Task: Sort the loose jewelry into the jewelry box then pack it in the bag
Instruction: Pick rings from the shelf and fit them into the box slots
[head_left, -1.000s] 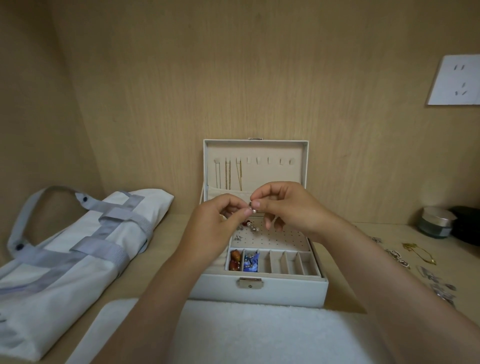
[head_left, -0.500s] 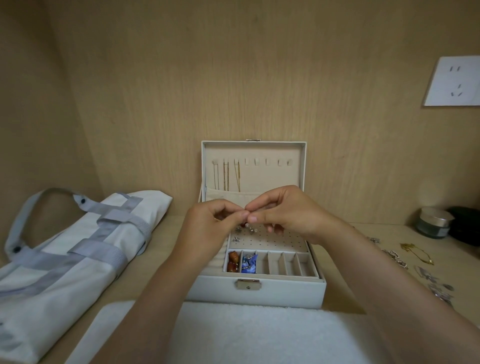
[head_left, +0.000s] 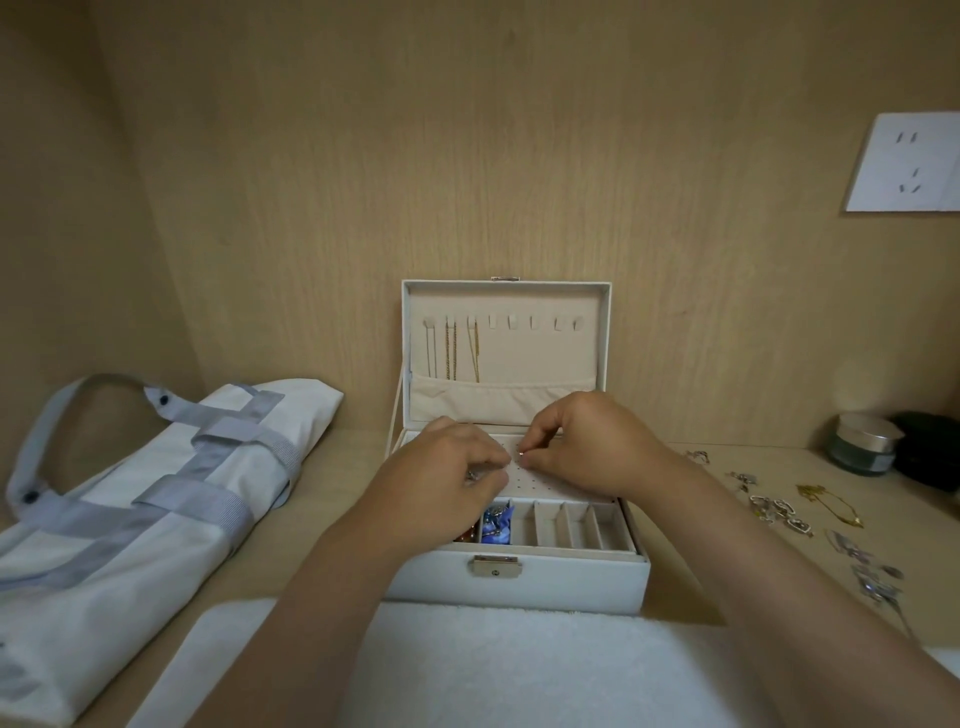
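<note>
Panels (head_left: 467, 156) of pale wood grain close the head view at the far side and on the left, making a shallow alcove over a matching tabletop (head_left: 353, 467). The jewelry box (head_left: 519, 579), white with a smooth leather-like skin and a metal latch (head_left: 496, 566), sits in the middle. Its near edge touches a nubbly white towel (head_left: 493, 670). Its lid (head_left: 605, 338) stands upright close to the far panel, and thin chains (head_left: 452, 353) hang from tabs on the beige lining.

Bare tabletop shows on both sides of the box. On the left lies the bag (head_left: 130, 493), soft white cloth with grey webbing straps, flat and apart from the box. On the right, loose jewelry (head_left: 779, 512), mostly silver, is strewn near the box with a gold chain (head_left: 831, 504) among it. Beyond it, a squat jar (head_left: 865, 449) with a metallic lid stands at the far edge.

Both hands are over the box's perforated panel (head_left: 550, 483). The right hand (head_left: 587, 447) pinches a tiny silver stud (head_left: 521, 454) between thumb and forefinger, just above the holes. The left hand (head_left: 441, 478) has its fingers curled with a silvery glint beneath them; whether they grip it I cannot tell. Narrow slots (head_left: 566, 525) line the near row, and one toward the left holds something blue (head_left: 496, 525).
</note>
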